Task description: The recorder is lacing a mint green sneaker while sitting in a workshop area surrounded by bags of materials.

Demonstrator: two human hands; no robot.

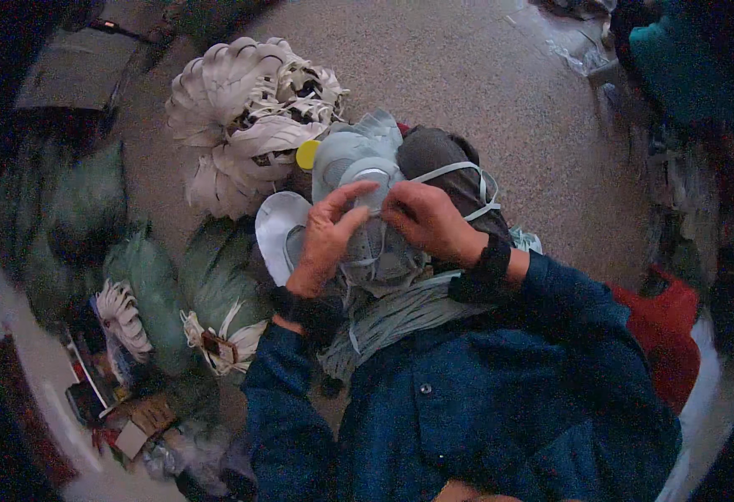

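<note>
My left hand (331, 238) is over a pale grey rounded piece (369, 177) with a mesh-like surface, perhaps a shoe upper. Its thumb and index finger are curved and stand apart. Close beside it, my right hand (424, 217) is closed in a pinch; what lies between its fingertips is hidden. Below both hands rests a perforated grey piece (381, 269) on my lap. A dark grey rounded piece (438, 159) with a pale strap (486, 188) sits past my right hand. Left of my left wrist is a white curved piece (277, 230).
A bundle of nested off-white curved pieces (225, 84) lies on the speckled floor (501, 92), near a yellow disc (307, 154). Green sacks (145, 284) and tied pale strips (226, 343) stand at left. Red cloth (667, 343) is at right, clear plastic (585, 54) at upper right.
</note>
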